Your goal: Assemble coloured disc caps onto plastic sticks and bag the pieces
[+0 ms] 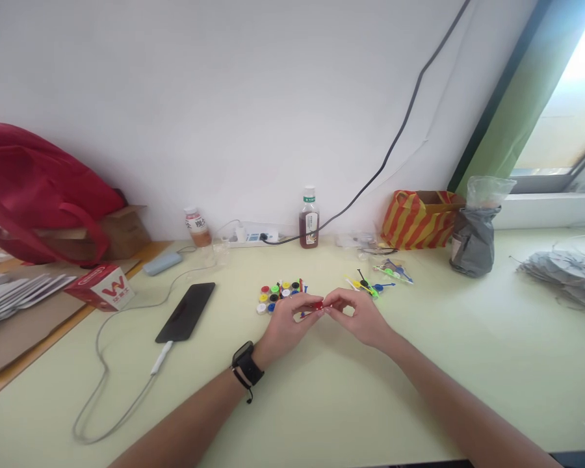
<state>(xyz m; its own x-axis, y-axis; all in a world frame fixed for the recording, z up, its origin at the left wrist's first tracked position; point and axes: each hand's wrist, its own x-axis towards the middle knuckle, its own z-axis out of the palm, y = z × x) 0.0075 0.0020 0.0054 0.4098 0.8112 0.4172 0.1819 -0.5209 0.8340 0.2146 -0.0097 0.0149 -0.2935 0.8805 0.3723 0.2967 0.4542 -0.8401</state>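
Note:
Between the fingertips of both hands is a small red plastic piece (pixel 318 305); its exact shape is mostly hidden. My left hand (pixel 288 325), with a black watch (pixel 246 361) at the wrist, pinches it from the left. From the right, the thumb and forefinger of my right hand (pixel 363 318) close on its other end. Just behind my left hand stand several small round pots with coloured lids (pixel 264 298), partly covered by the fingers. Beyond my right hand lie thin plastic pieces (pixel 368 285) in yellow, green, blue and black.
A phone (pixel 186 313) on a charging cable (pixel 100 354) lies left, near a red-and-white box (pixel 102 286). Along the wall stand a dark drink bottle (pixel 309 221), a second bottle (pixel 197 227), a power strip (pixel 253 236), a striped bag (pixel 419 220) and a grey bag (pixel 474 240).

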